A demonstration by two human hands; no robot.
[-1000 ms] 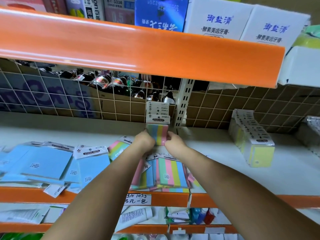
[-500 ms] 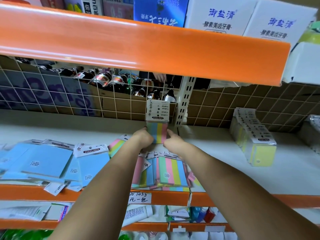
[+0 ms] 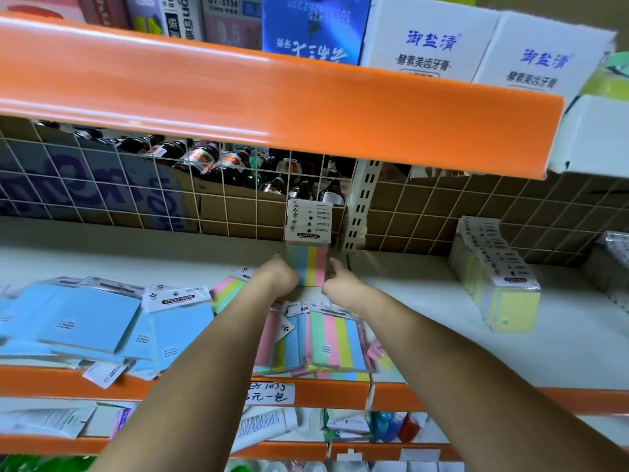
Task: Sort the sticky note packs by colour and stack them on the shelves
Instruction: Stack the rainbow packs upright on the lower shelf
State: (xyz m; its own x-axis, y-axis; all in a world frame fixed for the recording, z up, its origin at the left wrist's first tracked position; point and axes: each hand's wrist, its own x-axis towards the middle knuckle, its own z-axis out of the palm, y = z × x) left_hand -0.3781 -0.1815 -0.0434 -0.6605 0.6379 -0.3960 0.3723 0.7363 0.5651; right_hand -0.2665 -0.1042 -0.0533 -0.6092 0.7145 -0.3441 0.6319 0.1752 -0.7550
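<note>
While both hands press striped pack upright at 12 o'clock: stacking; next, release, fetch another striped pack.

Both bare forearms are extended forward and converge toward the far middle. The left hand and right hand are held close together — knuckles toward the camera (the fingertips are hidden) — each with one finger raised.

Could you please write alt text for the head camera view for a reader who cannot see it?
Both hands, left hand and right hand, hold upright striped sticky note packs against the shelf's wire back. Blue packs lie left, yellow packs stand right.
</note>
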